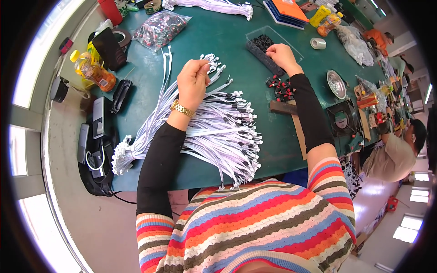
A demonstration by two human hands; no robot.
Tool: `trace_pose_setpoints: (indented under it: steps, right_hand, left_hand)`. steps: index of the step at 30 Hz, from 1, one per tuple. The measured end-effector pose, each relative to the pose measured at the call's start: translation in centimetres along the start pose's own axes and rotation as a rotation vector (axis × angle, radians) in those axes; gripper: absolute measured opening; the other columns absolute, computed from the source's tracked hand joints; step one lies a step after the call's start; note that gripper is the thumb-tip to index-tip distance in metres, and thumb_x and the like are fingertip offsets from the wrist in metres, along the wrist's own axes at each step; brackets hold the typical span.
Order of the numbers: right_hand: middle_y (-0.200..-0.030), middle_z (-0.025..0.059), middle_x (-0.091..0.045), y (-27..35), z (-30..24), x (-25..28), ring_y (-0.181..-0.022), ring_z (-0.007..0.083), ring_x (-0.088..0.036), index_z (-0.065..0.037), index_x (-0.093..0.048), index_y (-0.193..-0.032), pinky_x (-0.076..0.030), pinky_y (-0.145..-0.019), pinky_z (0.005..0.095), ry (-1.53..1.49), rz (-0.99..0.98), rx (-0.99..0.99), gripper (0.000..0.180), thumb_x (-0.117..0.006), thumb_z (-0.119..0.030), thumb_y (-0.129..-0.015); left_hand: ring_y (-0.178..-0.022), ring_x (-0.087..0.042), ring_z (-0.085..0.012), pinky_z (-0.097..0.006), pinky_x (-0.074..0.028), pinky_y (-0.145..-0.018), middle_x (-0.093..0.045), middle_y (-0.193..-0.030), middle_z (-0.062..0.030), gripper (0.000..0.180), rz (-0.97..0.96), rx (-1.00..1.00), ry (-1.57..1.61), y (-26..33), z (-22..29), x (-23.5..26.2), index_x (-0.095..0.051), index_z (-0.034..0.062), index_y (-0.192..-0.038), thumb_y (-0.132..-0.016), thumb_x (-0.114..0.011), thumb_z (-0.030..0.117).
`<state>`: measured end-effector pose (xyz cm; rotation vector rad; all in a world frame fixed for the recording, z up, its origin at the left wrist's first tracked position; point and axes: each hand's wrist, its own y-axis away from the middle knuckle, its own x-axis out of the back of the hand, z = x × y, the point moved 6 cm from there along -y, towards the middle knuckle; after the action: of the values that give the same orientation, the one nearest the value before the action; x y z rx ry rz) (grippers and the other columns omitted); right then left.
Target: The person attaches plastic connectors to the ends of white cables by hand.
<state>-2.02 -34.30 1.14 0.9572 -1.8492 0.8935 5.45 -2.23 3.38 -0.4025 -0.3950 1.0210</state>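
Note:
A big fan of flat white cables with black connector ends [218,132] lies spread on the green table [227,41]. My left hand [193,82] is raised over it, fingers pinched shut on the ends of a few white cables near a small bunch [211,61]. My right hand [282,55] reaches farther out and rests on a long black tray of small black parts [264,48], fingers curled into it. Small red and black connectors [280,87] lie loose beside my right forearm. A gold watch sits on my left wrist.
A bag of red and black parts [159,27], drink bottles [93,70], a tape roll [317,43], a metal dish [337,84] and a black fan [343,118] sit around. More white cables [214,5] lie at the far edge. Another person [396,150] sits at right.

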Motion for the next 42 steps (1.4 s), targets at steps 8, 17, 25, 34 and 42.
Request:
trace_pose_setpoints:
  steps: [8, 17, 25, 34, 42]
  right_hand:
    - [-0.076, 0.0032, -0.068, 0.4, -3.6, 4.1, -0.059, 0.0075, -0.059, -0.005, -0.070, -0.086, -0.048, -0.055, 0.0238, -0.575, 0.178, -0.046, 0.015, -0.070, -0.017, -0.077]
    - [-0.075, 0.0076, -0.059, 6.4, -20.7, 2.5, -0.066, 0.0280, -0.059, -0.009, -0.065, -0.083, -0.048, -0.058, 0.0358, -0.106, -0.005, 0.796, 0.006, -0.063, -0.013, -0.078]
    - [-0.077, 0.0070, -0.061, 7.1, -21.4, 3.6, -0.065, 0.0237, -0.060, -0.005, -0.066, -0.087, -0.048, -0.056, 0.0308, -0.351, 0.103, 0.868, 0.010, -0.066, -0.008, -0.078]
    - [-0.076, 0.0091, -0.059, 6.7, -19.8, 3.0, -0.067, 0.0266, -0.059, -0.003, -0.062, -0.085, -0.048, -0.057, 0.0315, -0.184, 0.096, 0.841, 0.006, -0.062, -0.006, -0.080]
    - [-0.071, 0.0069, -0.057, 7.0, -20.5, 3.8, -0.061, 0.0267, -0.058, -0.007, -0.063, -0.086, -0.046, -0.052, 0.0331, -0.120, 0.092, 0.886, 0.011, -0.061, -0.003, -0.076]
  left_hand:
    - [-0.053, -0.048, -0.0031, -0.020, -0.038, -0.048, -0.064, -0.070, -0.0015, 0.005, 0.088, 0.123, 0.187, 0.2, -0.7, 0.2, -0.064, 0.0009, -0.086, -0.087, -0.061, 0.005]
    - [-0.055, -0.047, -0.0036, -0.020, -0.038, -0.050, -0.058, -0.063, 0.0004, 0.010, 0.025, 0.098, 0.175, 0.0, -1.6, -0.1, -0.056, 0.0017, -0.080, -0.088, -0.058, 0.006]
    - [-0.055, -0.046, -0.0036, -0.020, -0.038, -0.050, -0.054, -0.061, 0.0012, 0.012, 0.008, 0.119, 0.170, 0.1, -1.4, -0.5, -0.054, 0.0022, -0.079, -0.088, -0.058, 0.007]
    - [-0.055, -0.042, -0.0030, -0.020, -0.034, -0.049, -0.050, -0.061, 0.0038, 0.011, -0.044, 0.185, 0.236, 0.3, -2.1, -0.6, -0.057, 0.0017, -0.080, -0.088, -0.057, 0.009]
    - [-0.056, -0.037, -0.0028, -0.021, -0.031, -0.049, -0.047, -0.062, 0.0052, 0.015, 0.009, 0.129, 0.164, 0.2, -2.0, 0.0, -0.055, 0.0013, -0.077, -0.088, -0.058, 0.010]
